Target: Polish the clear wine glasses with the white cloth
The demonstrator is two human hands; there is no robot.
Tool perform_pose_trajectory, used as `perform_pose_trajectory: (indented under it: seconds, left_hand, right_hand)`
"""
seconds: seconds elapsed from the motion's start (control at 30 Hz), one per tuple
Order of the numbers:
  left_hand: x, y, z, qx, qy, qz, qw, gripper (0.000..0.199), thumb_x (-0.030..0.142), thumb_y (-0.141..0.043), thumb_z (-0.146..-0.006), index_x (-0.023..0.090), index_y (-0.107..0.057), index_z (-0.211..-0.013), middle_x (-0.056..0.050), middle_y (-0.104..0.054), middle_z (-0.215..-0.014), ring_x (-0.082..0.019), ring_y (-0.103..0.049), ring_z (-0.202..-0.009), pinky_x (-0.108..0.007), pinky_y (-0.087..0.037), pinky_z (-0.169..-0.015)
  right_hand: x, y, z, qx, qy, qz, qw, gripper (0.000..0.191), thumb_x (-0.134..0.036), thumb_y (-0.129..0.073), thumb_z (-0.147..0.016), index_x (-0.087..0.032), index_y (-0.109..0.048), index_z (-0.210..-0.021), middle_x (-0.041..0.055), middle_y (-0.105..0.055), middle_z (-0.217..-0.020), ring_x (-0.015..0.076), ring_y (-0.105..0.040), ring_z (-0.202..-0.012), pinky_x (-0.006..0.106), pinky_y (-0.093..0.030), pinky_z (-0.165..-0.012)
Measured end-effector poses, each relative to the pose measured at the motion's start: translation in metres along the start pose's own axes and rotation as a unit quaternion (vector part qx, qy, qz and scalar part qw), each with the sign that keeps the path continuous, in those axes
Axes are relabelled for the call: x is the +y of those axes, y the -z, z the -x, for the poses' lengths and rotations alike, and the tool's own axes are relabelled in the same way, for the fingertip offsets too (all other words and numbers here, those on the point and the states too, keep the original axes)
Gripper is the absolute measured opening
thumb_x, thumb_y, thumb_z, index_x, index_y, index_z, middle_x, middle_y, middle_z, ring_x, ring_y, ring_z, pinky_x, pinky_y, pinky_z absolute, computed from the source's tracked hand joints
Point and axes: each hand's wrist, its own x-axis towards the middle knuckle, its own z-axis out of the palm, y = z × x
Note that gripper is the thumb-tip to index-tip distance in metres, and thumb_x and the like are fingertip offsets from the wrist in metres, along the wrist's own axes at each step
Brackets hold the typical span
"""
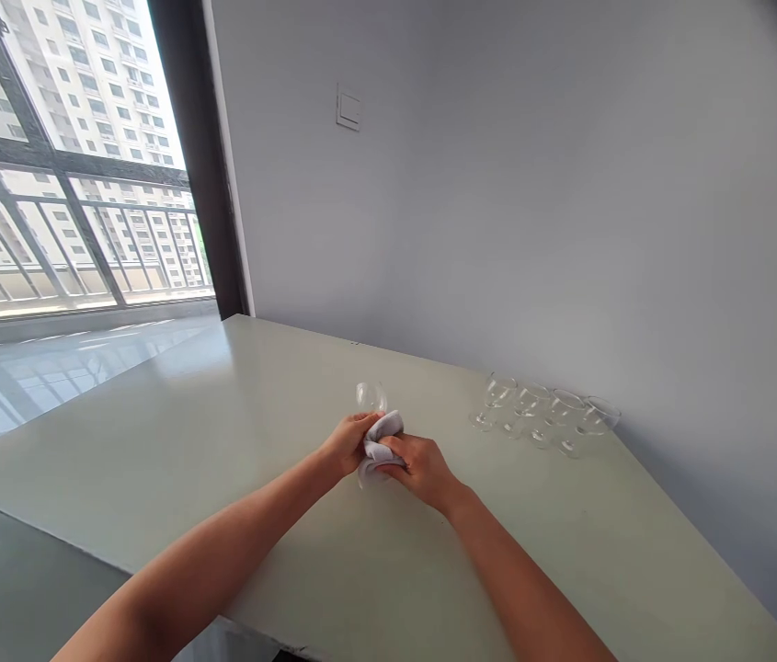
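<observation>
A clear stemmed wine glass (370,396) is between my hands over the table, its bowl pointing away from me. My left hand (347,441) is closed around the glass just below the bowl, and the fingers partly hide it. My right hand (421,467) grips a folded light grey cloth (381,450), pressed around the stem and against the foot. Most of the stem is hidden by the cloth and fingers. Part of the round foot shows beneath the cloth.
Several clear stemmed glasses (531,401) stand upright in a row near the wall, at the right of the pale glossy table (222,423). A grey wall (532,184) borders the table behind and at right. A large window (71,184) is at left.
</observation>
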Motion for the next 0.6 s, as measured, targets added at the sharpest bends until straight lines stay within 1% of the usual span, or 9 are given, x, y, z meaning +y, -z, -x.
perform_pose_trajectory:
  seconds: [0.03, 0.1, 0.17, 0.27, 0.37, 0.43, 0.5, 0.53, 0.6]
  left_hand:
    - [0.001, -0.001, 0.001, -0.004, -0.001, 0.002, 1.0, 0.021, 0.029, -0.066, -0.068, 0.012, -0.054, -0.068, 0.0, -0.052, -0.055, -0.009, -0.051, -0.049, -0.021, -0.041, -0.047]
    - [0.005, -0.004, 0.004, -0.022, -0.002, 0.028, 0.999, 0.021, 0.031, -0.064, -0.07, 0.013, -0.053, -0.069, 0.002, -0.048, -0.052, -0.007, -0.047, -0.046, -0.019, -0.042, -0.046]
    - [0.009, -0.008, 0.008, -0.041, -0.006, 0.074, 0.996, 0.018, 0.027, -0.062, -0.072, 0.013, -0.052, -0.069, 0.004, -0.044, -0.051, -0.003, -0.042, -0.042, -0.015, -0.04, -0.043]
    - [0.014, -0.016, 0.014, -0.059, -0.033, 0.136, 0.988, 0.011, 0.018, -0.06, -0.073, 0.012, -0.051, -0.072, 0.003, -0.05, -0.063, 0.001, -0.042, -0.044, -0.009, -0.039, -0.044]
    - [0.016, -0.022, 0.02, -0.07, -0.067, 0.134, 0.986, 0.013, 0.017, -0.062, -0.072, 0.014, -0.05, -0.077, 0.002, -0.053, -0.077, 0.0, -0.049, -0.052, -0.009, -0.042, -0.049]
    - [0.017, -0.024, 0.021, -0.072, -0.093, 0.11, 0.987, 0.018, 0.018, -0.064, -0.07, 0.016, -0.048, -0.079, 0.002, -0.053, -0.08, -0.001, -0.052, -0.055, -0.011, -0.044, -0.052]
    - [0.016, -0.025, 0.022, -0.072, -0.127, 0.077, 0.986, 0.024, 0.02, -0.066, -0.068, 0.017, -0.045, -0.08, 0.003, -0.052, -0.081, -0.003, -0.053, -0.057, -0.014, -0.044, -0.054]
    - [0.016, -0.025, 0.022, -0.072, -0.145, 0.056, 0.985, 0.027, 0.021, -0.066, -0.068, 0.018, -0.044, -0.082, 0.003, -0.052, -0.082, -0.003, -0.053, -0.057, -0.015, -0.043, -0.054]
    - [0.015, -0.025, 0.022, -0.073, -0.176, 0.005, 0.982, 0.032, 0.024, -0.067, -0.067, 0.02, -0.041, -0.085, 0.003, -0.053, -0.082, -0.005, -0.054, -0.058, -0.017, -0.041, -0.052]
  right_hand:
    - [0.001, 0.001, 0.0, 0.009, -0.015, -0.017, 1.0, 0.022, -0.04, -0.053, -0.078, -0.023, -0.06, -0.09, 0.0001, -0.057, -0.074, 0.0137, -0.048, -0.065, 0.025, -0.037, -0.061]
    - [0.001, 0.0, -0.001, 0.046, -0.064, -0.098, 0.992, 0.022, -0.04, -0.055, -0.076, -0.023, -0.06, -0.088, 0.0, -0.057, -0.074, 0.0142, -0.048, -0.066, 0.025, -0.037, -0.061]
    - [0.001, -0.003, -0.003, 0.088, -0.115, -0.223, 0.964, 0.024, -0.04, -0.058, -0.073, -0.022, -0.059, -0.089, 0.0004, -0.058, -0.077, 0.0154, -0.049, -0.07, 0.026, -0.038, -0.062]
    - [0.0, -0.011, -0.006, 0.127, -0.164, -0.416, 0.885, 0.029, -0.043, -0.061, -0.069, -0.021, -0.058, -0.088, 0.0017, -0.059, -0.078, 0.0162, -0.051, -0.07, 0.028, -0.04, -0.062]
    - [-0.004, -0.02, -0.007, 0.106, -0.202, -0.556, 0.8, 0.029, -0.047, -0.057, -0.071, -0.021, -0.058, -0.083, 0.0, -0.056, -0.065, 0.013, -0.048, -0.055, 0.027, -0.038, -0.054]
    - [-0.007, -0.025, -0.008, 0.081, -0.235, -0.622, 0.742, 0.027, -0.047, -0.055, -0.073, -0.021, -0.057, -0.077, -0.0023, -0.051, -0.057, 0.0103, -0.044, -0.047, 0.025, -0.036, -0.049]
    - [-0.01, -0.03, -0.009, 0.075, -0.269, -0.669, 0.689, 0.026, -0.047, -0.054, -0.074, -0.021, -0.056, -0.074, -0.0041, -0.047, -0.052, 0.0082, -0.04, -0.042, 0.022, -0.032, -0.043]
    - [-0.011, -0.032, -0.009, 0.079, -0.28, -0.685, 0.668, 0.027, -0.048, -0.053, -0.074, -0.021, -0.056, -0.075, -0.0047, -0.046, -0.051, 0.0076, -0.038, -0.04, 0.021, -0.029, -0.04]
    - [-0.013, -0.037, -0.01, 0.092, -0.29, -0.706, 0.64, 0.025, -0.047, -0.052, -0.074, -0.022, -0.055, -0.074, -0.0052, -0.045, -0.051, 0.0069, -0.034, -0.037, 0.02, -0.024, -0.036]
